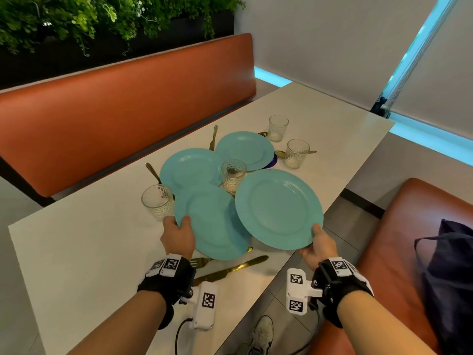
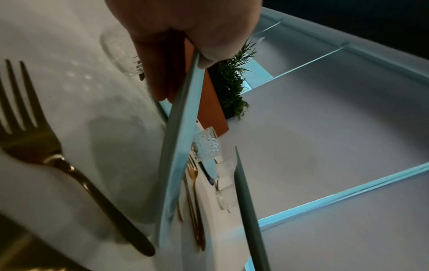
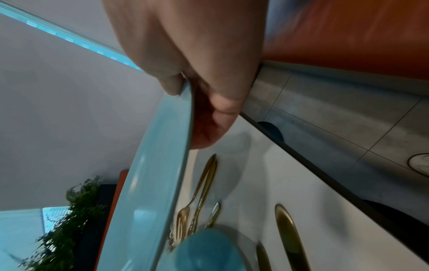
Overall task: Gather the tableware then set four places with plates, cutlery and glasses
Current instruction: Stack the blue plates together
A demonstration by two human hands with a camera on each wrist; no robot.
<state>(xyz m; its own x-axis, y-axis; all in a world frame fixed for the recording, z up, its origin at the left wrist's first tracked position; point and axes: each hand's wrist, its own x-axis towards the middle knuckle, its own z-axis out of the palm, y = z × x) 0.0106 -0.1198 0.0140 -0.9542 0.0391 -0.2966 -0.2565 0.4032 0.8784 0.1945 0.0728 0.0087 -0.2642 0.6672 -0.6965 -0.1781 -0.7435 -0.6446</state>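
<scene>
Both hands hold a teal plate above the white table (image 1: 76, 252). My left hand (image 1: 178, 234) pinches the near rim of one plate (image 1: 212, 224), seen edge-on in the left wrist view (image 2: 178, 165). My right hand (image 1: 318, 245) pinches the rim of another plate (image 1: 279, 208), its face showing in the right wrist view (image 3: 150, 183). Two more teal plates (image 1: 190, 167) (image 1: 244, 149) lie farther back. Several patterned glasses (image 1: 157, 202) (image 1: 233, 174) (image 1: 297, 152) (image 1: 278, 128) stand among them. A gold knife (image 1: 230, 269) and fork (image 1: 201, 262) lie under the lifted plates.
More gold cutlery (image 1: 213, 137) lies by the far plates. Orange benches (image 1: 115, 111) (image 1: 396, 252) flank the table, the right one carrying a dark bag (image 1: 450, 278). The table's right edge borders tiled floor (image 1: 353, 219) and my shoe (image 1: 262, 334). Plants (image 1: 76, 19) hang behind.
</scene>
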